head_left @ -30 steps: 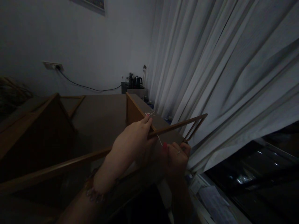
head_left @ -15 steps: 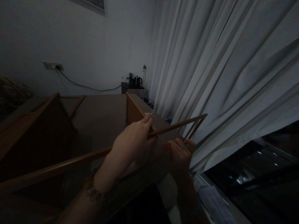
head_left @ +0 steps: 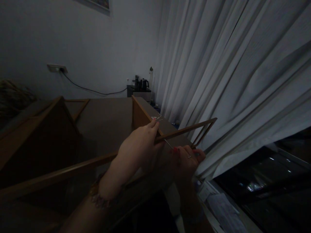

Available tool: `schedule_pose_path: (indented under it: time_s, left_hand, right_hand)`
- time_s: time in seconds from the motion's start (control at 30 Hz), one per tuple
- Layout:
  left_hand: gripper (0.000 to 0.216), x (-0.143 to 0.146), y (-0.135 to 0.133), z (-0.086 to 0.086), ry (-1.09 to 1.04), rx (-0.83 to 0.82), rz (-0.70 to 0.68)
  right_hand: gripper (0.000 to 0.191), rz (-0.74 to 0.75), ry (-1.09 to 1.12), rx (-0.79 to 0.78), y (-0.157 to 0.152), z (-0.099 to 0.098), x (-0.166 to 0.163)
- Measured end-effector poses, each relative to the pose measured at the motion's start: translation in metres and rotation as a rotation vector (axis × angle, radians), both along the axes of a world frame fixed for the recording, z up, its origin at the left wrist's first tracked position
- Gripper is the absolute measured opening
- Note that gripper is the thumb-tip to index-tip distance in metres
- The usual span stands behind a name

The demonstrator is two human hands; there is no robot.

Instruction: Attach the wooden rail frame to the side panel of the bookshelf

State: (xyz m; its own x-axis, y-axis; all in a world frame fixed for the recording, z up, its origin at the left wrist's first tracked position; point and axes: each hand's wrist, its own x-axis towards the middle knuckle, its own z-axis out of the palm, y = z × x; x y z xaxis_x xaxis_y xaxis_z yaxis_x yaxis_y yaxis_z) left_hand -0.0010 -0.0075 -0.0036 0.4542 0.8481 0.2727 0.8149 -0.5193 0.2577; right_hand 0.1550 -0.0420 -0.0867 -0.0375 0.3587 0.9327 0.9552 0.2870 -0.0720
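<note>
- Two hands, one wooden rail [head_left: 184, 130], one thin metal rod [head_left: 168, 144].
- Left hand [head_left: 138, 147] is closed around the rail.
- Right hand [head_left: 186, 159], at its 3 o'clock, pinches the rod, whose tip meets the rail at 10 o'clock.

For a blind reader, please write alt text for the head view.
In a dim room, the left hand grips a wooden rail while the right hand holds a thin tool to it, beside a white curtain.
</note>
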Motion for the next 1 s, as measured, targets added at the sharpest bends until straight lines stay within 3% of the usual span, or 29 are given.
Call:
schedule_pose_path:
  time_s: [0.2,0.63,0.83,1.0]
  left_hand:
    - [0.05,-0.001,0.001,0.0,0.002,-0.015,-0.011]
    - [0.045,0.0,0.0,0.002,-0.009,-0.022,-0.007]
    - [0.053,-0.001,0.001,0.0,-0.001,-0.04,-0.009]
    - [0.055,0.0,0.001,0.0,-0.014,-0.025,-0.01]
  right_hand:
    - [0.037,-0.042,0.005,0.067,0.002,-0.002,0.0]
    - [0.033,0.031,-0.035,0.069,0.0,-0.004,-0.002]
    - [0.038,0.053,-0.008,0.002,-0.003,0.007,-0.004]
    - [0.042,0.161,0.161,-0.156,-0.002,0.011,-0.004]
